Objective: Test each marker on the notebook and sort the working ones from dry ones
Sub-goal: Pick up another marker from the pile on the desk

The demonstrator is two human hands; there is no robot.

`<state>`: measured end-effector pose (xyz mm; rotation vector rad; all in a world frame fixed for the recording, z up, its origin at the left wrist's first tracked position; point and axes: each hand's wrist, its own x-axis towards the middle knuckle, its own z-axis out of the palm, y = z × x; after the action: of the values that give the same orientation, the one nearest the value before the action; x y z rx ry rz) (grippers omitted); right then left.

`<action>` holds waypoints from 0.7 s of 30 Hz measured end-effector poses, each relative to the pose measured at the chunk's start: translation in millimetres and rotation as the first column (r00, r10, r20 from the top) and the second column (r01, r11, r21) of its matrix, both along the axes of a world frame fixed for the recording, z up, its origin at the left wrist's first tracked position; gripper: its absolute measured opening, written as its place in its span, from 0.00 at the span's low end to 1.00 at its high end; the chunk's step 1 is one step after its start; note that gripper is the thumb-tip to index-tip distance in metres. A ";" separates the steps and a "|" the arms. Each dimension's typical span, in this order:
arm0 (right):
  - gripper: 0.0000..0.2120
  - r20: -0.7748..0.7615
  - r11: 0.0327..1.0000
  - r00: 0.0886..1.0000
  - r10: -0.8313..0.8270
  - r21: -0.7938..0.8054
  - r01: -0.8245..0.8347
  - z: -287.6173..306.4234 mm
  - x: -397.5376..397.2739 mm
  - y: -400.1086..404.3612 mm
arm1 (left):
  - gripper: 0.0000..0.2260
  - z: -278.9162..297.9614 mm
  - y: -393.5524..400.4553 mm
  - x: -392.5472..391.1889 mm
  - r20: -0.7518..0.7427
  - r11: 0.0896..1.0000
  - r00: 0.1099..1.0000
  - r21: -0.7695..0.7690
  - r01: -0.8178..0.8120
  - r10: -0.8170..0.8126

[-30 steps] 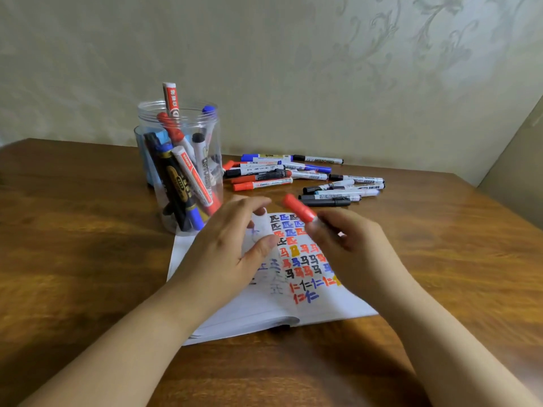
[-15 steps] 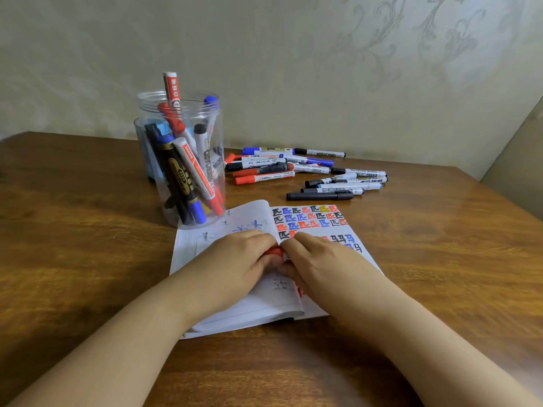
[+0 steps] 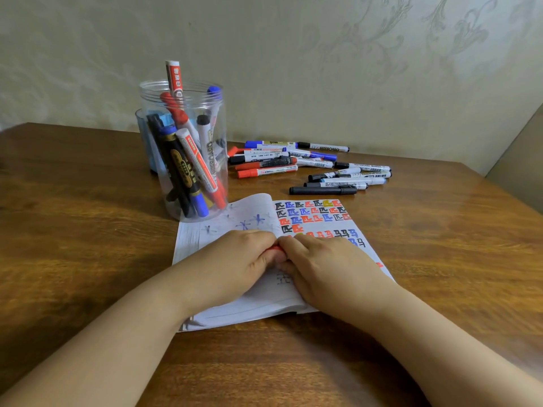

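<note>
An open notebook [image 3: 258,301] lies on the wooden table, its right page filled with red, blue and black test marks. Over its middle my left hand [image 3: 235,262] and my right hand [image 3: 326,268] meet, both curled round a red marker [image 3: 275,248]. Only a small red piece of the marker shows between the fingers. A clear plastic jar [image 3: 188,142] with several markers stands behind the notebook on the left. Several loose markers [image 3: 311,168] lie in a heap on the table behind the notebook.
A black marker [image 3: 323,190] lies nearest the notebook's top edge. A blue container [image 3: 147,142] stands behind the jar. The patterned wall runs close behind the table's far edge. Bare wood stretches left and right of the notebook.
The red marker was up in my right hand one second ago. Both hands have come down together onto the notebook's middle and now grip it between them.
</note>
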<state>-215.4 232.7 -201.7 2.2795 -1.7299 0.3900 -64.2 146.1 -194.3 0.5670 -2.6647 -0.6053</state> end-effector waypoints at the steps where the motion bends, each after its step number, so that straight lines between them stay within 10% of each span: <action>1: 0.17 0.003 1.000 1.000 0.006 -0.004 -0.006 -0.5 -0.3 0.1 | 0.11 -0.3 0.0 0.0 -0.003 1.000 1.000 0.004 0.001 -0.001; 21: 0.17 -0.046 0.997 0.997 -0.069 0.040 0.071 2.6 4.9 4.9 | 0.11 -0.6 -1.9 0.1 0.049 1.000 0.999 0.009 0.002 -0.002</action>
<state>-210.5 237.7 -199.2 2.2305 -1.8062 0.2902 -64.1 144.3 -194.9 0.5887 -2.7096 -0.6125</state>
